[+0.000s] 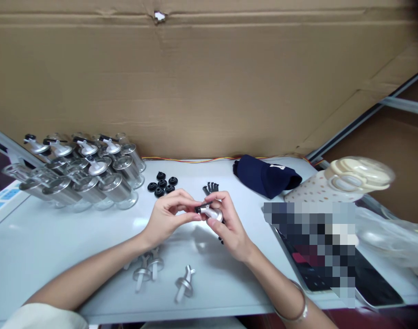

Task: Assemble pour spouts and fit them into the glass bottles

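Note:
Over the middle of the table, my right hand (pixel 231 228) is closed round a silver pour spout (pixel 214 213) with a conical metal base. The thumb and fingers of my left hand (pixel 174 212) pinch the black flip cap (pixel 198 209) at the spout's tip. Part of the spout's base is hidden by my right fingers. Just behind my hands lie several slim black caps (pixel 211 187) in a row and several round black stoppers (pixel 161 185) in a cluster. Nearer me, a loose pour spout (pixel 184 283) lies beside others (pixel 142 272), partly covered by my left forearm.
Glass-and-steel bottles (pixel 116 187), some topped with spouts, crowd the left side. A navy cap (pixel 267 176) lies at the back right. Near it are a cream dotted tumbler (pixel 339 180), a tablet (pixel 303 269) and a clear plastic bag (pixel 394 237). Cardboard (pixel 209 91) walls the back.

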`<state>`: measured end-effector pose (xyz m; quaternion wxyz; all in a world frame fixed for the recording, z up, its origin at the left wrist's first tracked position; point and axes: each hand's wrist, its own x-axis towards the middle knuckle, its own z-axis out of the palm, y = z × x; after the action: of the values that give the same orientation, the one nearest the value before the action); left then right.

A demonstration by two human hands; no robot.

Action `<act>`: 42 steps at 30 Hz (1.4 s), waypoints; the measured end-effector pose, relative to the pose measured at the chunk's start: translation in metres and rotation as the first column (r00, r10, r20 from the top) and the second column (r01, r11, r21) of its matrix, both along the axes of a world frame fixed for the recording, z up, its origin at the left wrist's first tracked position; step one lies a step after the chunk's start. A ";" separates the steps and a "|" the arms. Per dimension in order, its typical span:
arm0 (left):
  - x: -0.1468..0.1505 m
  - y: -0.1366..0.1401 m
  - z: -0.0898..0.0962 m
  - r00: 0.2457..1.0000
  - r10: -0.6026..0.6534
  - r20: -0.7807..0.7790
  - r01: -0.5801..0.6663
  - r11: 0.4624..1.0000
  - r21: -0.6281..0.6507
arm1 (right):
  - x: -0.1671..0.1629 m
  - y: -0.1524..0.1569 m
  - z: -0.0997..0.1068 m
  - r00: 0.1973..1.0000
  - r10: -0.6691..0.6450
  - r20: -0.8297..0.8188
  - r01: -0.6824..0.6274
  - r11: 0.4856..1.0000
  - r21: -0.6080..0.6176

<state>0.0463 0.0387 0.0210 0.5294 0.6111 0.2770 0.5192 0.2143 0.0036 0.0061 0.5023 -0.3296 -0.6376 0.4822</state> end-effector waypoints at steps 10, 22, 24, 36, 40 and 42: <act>-0.008 0.001 0.005 0.982 0.082 -0.173 -0.036 0.967 0.254 | 0.002 0.002 0.000 0.998 0.001 0.066 -0.006 0.997 0.076; -0.012 0.006 0.011 0.936 0.085 -0.341 0.117 0.838 0.533 | 0.002 0.002 -0.001 0.993 -0.001 0.116 -0.015 0.990 0.138; -0.012 0.005 0.010 0.938 0.074 -0.338 0.113 0.857 0.502 | 0.001 0.002 -0.001 0.993 -0.011 0.118 -0.008 0.988 0.155; -0.012 0.004 0.005 0.960 -0.102 -0.259 0.162 0.961 0.224 | -0.004 -0.001 0.001 0.999 0.003 0.044 -0.005 0.999 0.041; -0.010 0.004 0.003 0.965 -0.122 -0.230 0.170 0.965 0.199 | -0.006 -0.002 0.002 0.999 -0.030 0.015 0.029 0.999 0.024; -0.008 0.002 0.000 0.968 -0.135 -0.211 0.174 0.968 0.180 | -0.007 -0.002 0.001 0.997 -0.072 0.002 0.072 0.997 0.023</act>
<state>0.0382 0.0410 0.0205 0.4750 0.7288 0.2266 0.4381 0.2069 0.0013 0.0075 0.5222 -0.3474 -0.6316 0.4558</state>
